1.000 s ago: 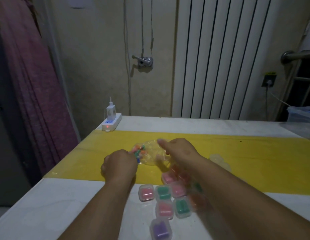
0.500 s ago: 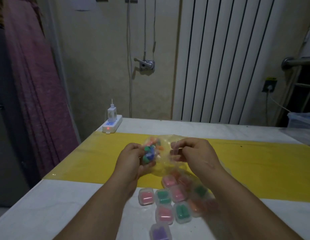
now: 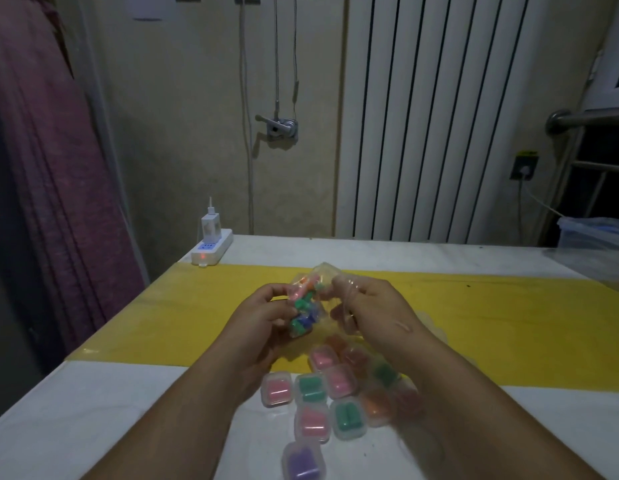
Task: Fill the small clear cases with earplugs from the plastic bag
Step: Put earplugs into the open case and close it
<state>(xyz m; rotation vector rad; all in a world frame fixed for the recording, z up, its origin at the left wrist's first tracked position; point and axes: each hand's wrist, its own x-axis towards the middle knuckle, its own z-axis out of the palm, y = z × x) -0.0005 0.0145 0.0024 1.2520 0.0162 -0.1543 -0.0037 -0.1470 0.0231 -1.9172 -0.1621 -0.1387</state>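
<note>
Fingers (image 3: 268, 294) of left hand (image 3: 263, 327), right hand (image 3: 380, 313) on plastic bag (image 3: 306, 306) edges

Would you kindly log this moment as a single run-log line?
left hand: grips plastic bag of earplugs | right hand: holds bag's other side | filled clear cases: clustered on table below hands

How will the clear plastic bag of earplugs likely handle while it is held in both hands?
Probably floppy: the plastic bag crumples between the left hand and right hand. Likely light, since pinches alone hold it up. The loose earplugs inside may shift and bunch as it tilts.
</note>
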